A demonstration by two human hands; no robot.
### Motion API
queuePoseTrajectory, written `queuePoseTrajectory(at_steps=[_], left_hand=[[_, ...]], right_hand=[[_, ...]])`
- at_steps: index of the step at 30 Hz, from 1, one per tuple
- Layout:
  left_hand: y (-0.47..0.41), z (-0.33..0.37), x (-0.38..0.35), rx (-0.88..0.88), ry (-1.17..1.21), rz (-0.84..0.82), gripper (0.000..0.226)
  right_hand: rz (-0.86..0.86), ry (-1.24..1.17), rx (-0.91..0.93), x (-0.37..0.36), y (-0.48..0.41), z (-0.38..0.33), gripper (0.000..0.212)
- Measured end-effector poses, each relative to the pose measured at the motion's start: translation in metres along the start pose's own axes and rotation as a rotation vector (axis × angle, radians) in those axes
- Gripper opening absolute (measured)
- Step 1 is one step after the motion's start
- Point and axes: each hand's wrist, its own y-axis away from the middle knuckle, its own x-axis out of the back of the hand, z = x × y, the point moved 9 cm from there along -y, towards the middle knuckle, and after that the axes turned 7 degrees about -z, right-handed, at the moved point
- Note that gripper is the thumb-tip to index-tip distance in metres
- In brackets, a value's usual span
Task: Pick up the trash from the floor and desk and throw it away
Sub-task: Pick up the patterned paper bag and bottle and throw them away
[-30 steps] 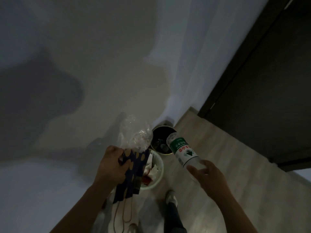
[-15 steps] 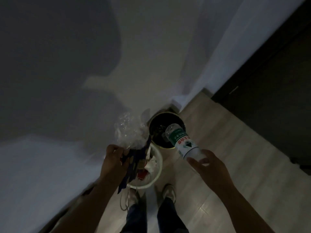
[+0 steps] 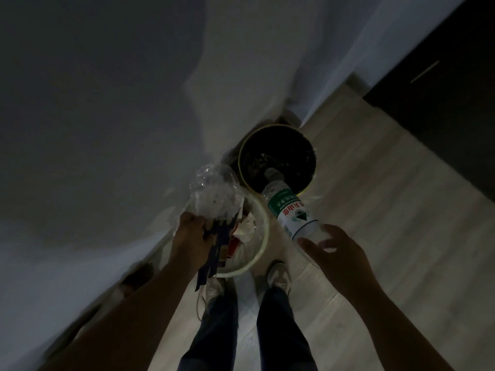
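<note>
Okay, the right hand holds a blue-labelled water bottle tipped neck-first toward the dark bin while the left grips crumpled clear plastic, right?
Not quite: the label is green and white, not blue. The head view shows the right hand holding the water bottle tipped neck-first toward the dark bin while the left hand grips crumpled clear plastic.

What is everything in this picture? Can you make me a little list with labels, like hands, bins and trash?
Left hand: grips crumpled clear plastic and a dark blue wrapper
Right hand: holds a water bottle by its bottom end
Bottle tilt: cap end points at the dark bin
Bins: dark bin in the corner; white bin beside it, with paper trash inside
Floor: light wood planks; the person's shoes stand by the white bin
Light: dim
</note>
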Motion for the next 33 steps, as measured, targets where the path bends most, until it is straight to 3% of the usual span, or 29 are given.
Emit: queuePoseTrajectory(at_steps=[2, 7, 13, 19, 24, 28, 33], left_hand=[[-0.009, -0.008, -0.008, 0.023, -0.186, 0.01, 0.012], [-0.029, -0.024, -0.038, 0.06, -0.201, -0.092, 0.023], [-0.042, -0.058, -0.069, 0.216, -0.11, -0.21, 0.035], [-0.056, -0.058, -0.073, 0.207, 0.037, -0.238, 0.059], [-0.057, -0.053, -0.065, 0.133, -0.017, -0.208, 0.044], [-0.053, -0.043, -0.048, 0.085, -0.197, -0.072, 0.024], [-0.046, -0.04, -0.034, 0.059, -0.502, -0.013, 0.031]], right_hand=[[-0.01, -0.002, -0.005, -0.009, -0.007, 0.005, 0.073], [-0.022, -0.007, -0.016, -0.025, -0.024, 0.015, 0.075], [-0.01, 0.004, -0.019, -0.029, -0.047, 0.019, 0.075], [0.01, 0.003, -0.01, -0.027, -0.065, 0.014, 0.077], [0.019, -0.003, 0.006, -0.03, -0.07, 0.005, 0.074], [0.03, 0.013, 0.019, -0.033, -0.072, 0.003, 0.075], [0.036, 0.009, 0.014, -0.034, -0.072, 0.004, 0.071]])
